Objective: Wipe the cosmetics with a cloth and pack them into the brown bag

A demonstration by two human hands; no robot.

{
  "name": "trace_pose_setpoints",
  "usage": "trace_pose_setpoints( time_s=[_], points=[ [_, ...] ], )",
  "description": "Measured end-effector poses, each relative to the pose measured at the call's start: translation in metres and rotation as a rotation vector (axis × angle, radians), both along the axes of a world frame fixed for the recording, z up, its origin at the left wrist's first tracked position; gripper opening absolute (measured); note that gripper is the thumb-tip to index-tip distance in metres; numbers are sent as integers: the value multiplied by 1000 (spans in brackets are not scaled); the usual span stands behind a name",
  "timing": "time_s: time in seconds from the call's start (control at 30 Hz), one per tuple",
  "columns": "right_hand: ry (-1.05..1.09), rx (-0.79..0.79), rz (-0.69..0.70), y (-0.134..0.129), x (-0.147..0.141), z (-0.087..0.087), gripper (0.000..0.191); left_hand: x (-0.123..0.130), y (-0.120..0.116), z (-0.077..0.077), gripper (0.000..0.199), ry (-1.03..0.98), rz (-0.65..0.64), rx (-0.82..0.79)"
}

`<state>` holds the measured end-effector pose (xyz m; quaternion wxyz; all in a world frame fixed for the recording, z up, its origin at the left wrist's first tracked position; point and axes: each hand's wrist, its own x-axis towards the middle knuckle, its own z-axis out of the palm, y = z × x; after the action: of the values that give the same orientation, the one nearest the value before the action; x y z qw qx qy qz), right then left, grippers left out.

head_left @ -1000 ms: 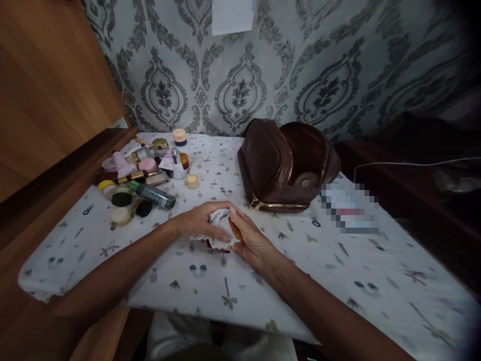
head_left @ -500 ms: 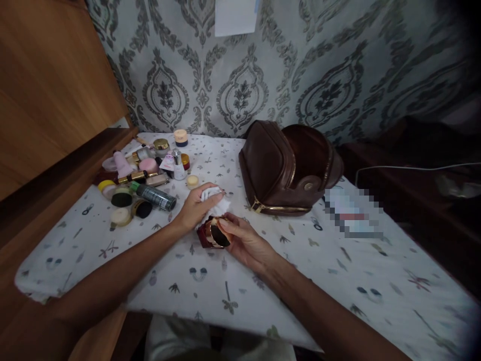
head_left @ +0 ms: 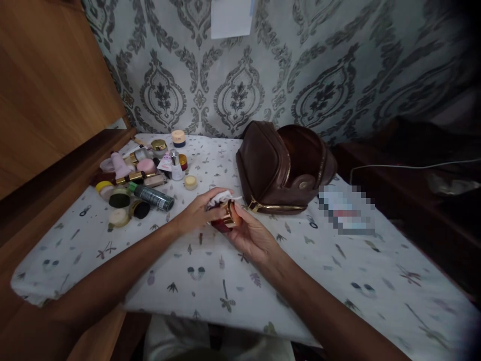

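Over the middle of the table, my right hand (head_left: 252, 234) is closed around a dark red cosmetic jar (head_left: 221, 225) with a shiny gold lid (head_left: 232, 213). My left hand (head_left: 197, 213) is closed on a crumpled white cloth (head_left: 220, 198) and presses it against the jar's far side. Fingers hide part of the cloth and of the jar. Left of my hands lie a green-capped dark bottle (head_left: 152, 196) and a small cream-coloured jar (head_left: 191, 182). To the right stands a brown leather bag (head_left: 263, 160), unzipped and gaping at the top.
Several jars, tubes and bottles cluster at the table's left, among them a pink tube (head_left: 120, 164) and a black-lidded jar (head_left: 139, 209). A wooden cabinet (head_left: 56, 75) borders the left side. A blurred-out item (head_left: 347, 210) lies right of the bag, near a white cable (head_left: 406, 166).
Both hands have moved slightly up and right with the jar and cloth. The jar has turned, so its gold lid shows differently. The left hand has shifted round the jar's side.
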<state>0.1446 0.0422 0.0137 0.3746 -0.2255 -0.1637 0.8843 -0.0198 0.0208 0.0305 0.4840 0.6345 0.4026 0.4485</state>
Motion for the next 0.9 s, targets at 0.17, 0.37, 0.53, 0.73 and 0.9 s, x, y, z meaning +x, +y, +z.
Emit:
trace_pose_setpoints(
  time_s=[0.17, 0.37, 0.53, 0.73, 0.9],
  points=[
    [18, -34, -2, 1, 1, 5, 9, -5, 1, 3, 85, 154, -52, 65],
    [63, -42, 39, -2, 0, 5, 16, 4, -1, -3, 65, 231, 182, 290],
    [18, -42, 85, -3, 1, 1, 18, 3, 0, -11, 68, 405, 253, 443],
    [-36, -1, 100, 0, 3, 1, 23, 0, 3, -7, 45, 219, 215, 341],
    [-71, 95, 137, -5, 3, 5, 22, 1, 7, -6, 50, -123, 139, -22]
  ],
)
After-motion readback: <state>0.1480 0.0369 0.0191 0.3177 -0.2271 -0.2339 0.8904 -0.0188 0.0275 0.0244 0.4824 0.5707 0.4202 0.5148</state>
